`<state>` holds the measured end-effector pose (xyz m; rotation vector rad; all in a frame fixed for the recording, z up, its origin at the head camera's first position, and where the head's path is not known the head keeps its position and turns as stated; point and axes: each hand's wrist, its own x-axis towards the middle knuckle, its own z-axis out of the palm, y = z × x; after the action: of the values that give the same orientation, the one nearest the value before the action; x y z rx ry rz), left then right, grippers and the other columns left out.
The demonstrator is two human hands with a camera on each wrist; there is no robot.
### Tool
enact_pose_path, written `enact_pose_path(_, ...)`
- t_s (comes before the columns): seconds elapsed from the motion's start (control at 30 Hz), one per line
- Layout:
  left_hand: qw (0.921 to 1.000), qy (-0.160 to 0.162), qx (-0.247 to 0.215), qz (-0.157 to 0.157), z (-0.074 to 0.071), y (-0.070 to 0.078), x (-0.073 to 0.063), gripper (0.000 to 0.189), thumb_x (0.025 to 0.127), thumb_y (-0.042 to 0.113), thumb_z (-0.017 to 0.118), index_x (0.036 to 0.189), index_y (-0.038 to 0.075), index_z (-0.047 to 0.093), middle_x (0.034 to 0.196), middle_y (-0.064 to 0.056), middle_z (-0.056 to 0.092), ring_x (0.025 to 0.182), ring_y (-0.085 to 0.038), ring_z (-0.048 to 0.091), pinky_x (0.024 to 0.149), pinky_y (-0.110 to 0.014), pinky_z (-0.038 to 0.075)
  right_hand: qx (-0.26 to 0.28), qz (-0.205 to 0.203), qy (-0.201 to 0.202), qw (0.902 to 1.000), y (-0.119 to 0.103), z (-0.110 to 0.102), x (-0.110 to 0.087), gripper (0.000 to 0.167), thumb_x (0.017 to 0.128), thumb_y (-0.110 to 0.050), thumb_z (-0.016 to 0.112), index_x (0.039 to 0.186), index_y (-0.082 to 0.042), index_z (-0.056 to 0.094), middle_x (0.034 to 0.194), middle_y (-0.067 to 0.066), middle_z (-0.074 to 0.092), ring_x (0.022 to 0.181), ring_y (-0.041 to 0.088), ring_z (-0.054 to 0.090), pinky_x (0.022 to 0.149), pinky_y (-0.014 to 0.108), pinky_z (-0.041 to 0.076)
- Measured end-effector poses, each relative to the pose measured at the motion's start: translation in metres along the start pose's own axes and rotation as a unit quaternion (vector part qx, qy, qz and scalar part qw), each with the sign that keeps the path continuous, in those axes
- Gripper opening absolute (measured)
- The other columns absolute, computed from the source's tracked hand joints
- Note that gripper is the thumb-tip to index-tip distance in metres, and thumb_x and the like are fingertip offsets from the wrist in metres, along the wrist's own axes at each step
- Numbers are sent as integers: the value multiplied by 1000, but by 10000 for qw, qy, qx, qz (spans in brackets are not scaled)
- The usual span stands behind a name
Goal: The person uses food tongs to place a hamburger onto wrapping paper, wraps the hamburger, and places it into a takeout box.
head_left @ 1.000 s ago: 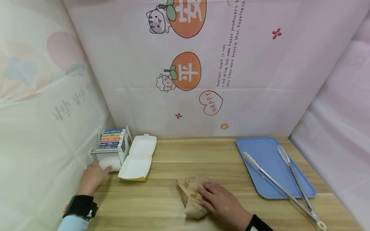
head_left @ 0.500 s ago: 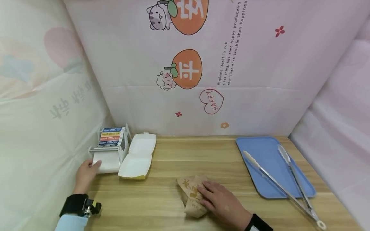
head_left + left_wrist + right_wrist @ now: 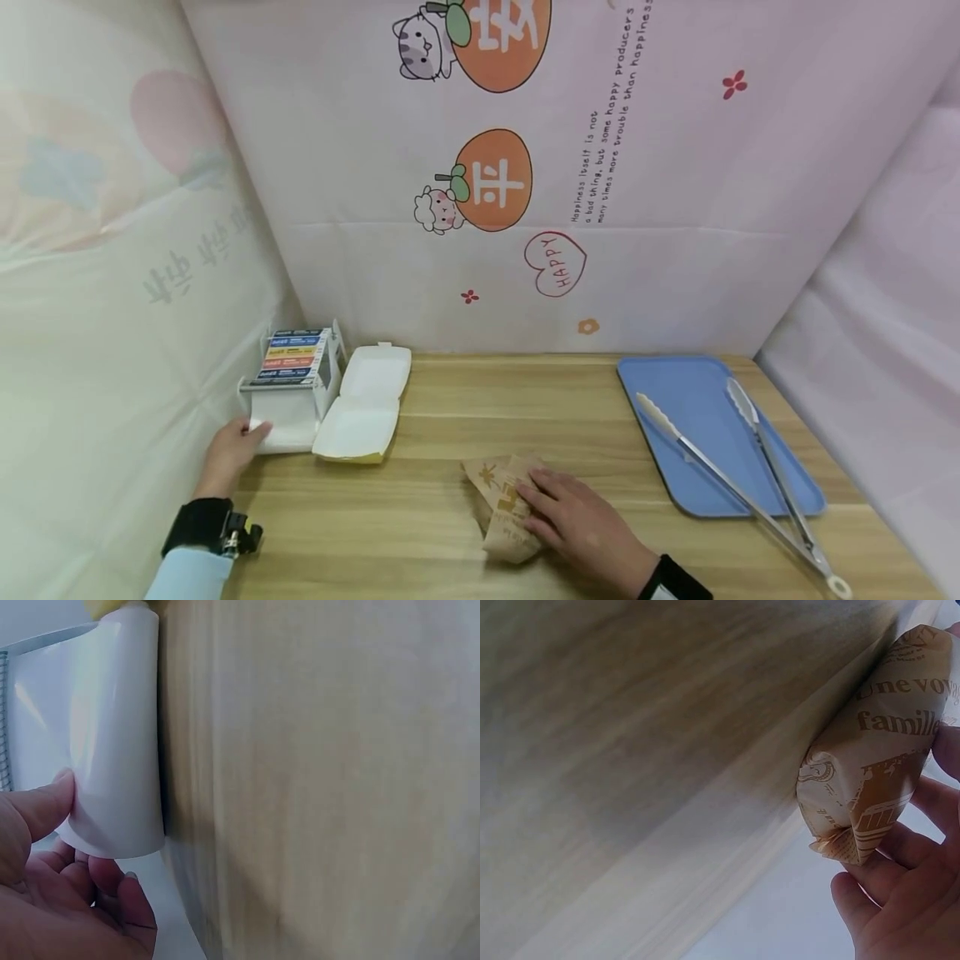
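Left hand pinching, thumb uppermost, right hand well apart from it, palm-down, fingers slightly spread

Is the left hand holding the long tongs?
No, the left hand pinches the edge of a white strip, while the metal tongs lie partly on the blue tray.

I count one left hand and one right hand, so two hands in all; two black wristbands; one printed paper packet; one dispenser, with one white strip showing; one open box, made of two halves; one blue tray; one pair of tongs, with two arms; one tabletop under the lot; three sides of pale cloth round it; on the back one I make out two orange fruits, one cat, one sheep, two red flowers, one orange flower, one heart and three lines of English words.
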<state>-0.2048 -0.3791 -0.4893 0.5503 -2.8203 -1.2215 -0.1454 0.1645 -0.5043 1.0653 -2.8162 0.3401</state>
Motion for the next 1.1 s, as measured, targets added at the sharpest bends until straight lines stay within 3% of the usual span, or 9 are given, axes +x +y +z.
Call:
enact_pose_path(0.13,9999,-69,133,32,0,1,0,49,107,35,46,111,-13,50,100,-29,54,88,-35,51,70,-38,43,-22,-44,62,10000,2,1,0,51,105,-48,49,145,-18,58,149,12,54,138,25,50,112,49,42)
enact_pose_path(0.3,9993,64,366,-5,4,5,-2,58,107,33,46,129,-20,43,127,-43,47,105,-49,52,88,-56,46,-37,-95,145,9998,2,3,-1,50,105,-46,50,145,-17,58,148,13,54,137,25,51,111,49,43)
enact_pose_path(0.5,9873,1526,430,130,14,21,-3,55,98,20,59,131,-21,45,122,-42,49,115,-55,45,95,-61,39,-132,-248,295,9992,3,4,-3,49,105,-45,52,143,-16,60,145,14,57,134,26,54,108,49,46)
enact_pose_path(0.57,9792,1996,259,273,11,29,0,45,99,19,53,124,-18,52,115,-38,53,109,-52,48,90,-59,40,-149,-255,302,9991,4,4,-3,49,104,-46,52,143,-17,60,145,14,57,134,26,54,108,48,46)
enact_pose_path(0.63,9754,2183,129,277,6,37,3,41,104,25,43,110,-13,57,103,-34,56,97,-49,51,79,-55,41,-157,-250,314,9991,4,4,-3,49,104,-45,52,143,-17,60,145,14,57,134,26,54,109,48,46)
enact_pose_path(0.73,9778,2083,170,134,-4,47,8,58,108,39,28,98,-8,60,96,-31,61,85,-45,57,69,-51,41,-125,-224,299,9992,4,4,-2,49,104,-45,53,143,-16,59,146,14,56,135,26,53,109,49,45)
enact_pose_path(0.83,9824,1851,174,-156,-9,50,12,69,107,48,26,107,-10,62,106,-34,63,92,-47,59,72,-53,43,-122,-207,245,9994,3,4,-2,49,105,-45,52,144,-17,58,147,14,56,136,26,52,109,49,45)
enact_pose_path(1.0,9802,1929,86,-435,-9,51,19,59,107,38,37,121,-13,62,122,-35,62,106,-51,58,84,-59,46,-148,-245,235,9993,2,4,-2,49,106,-45,49,145,-17,58,147,14,56,135,27,53,108,50,46)
enact_pose_path(1.1,9771,2093,219,-329,-9,51,22,48,104,29,42,118,-12,64,120,-34,63,105,-52,59,83,-59,46,-144,-253,264,9992,2,4,-2,48,106,-45,50,145,-17,58,146,14,56,135,27,53,108,50,46)
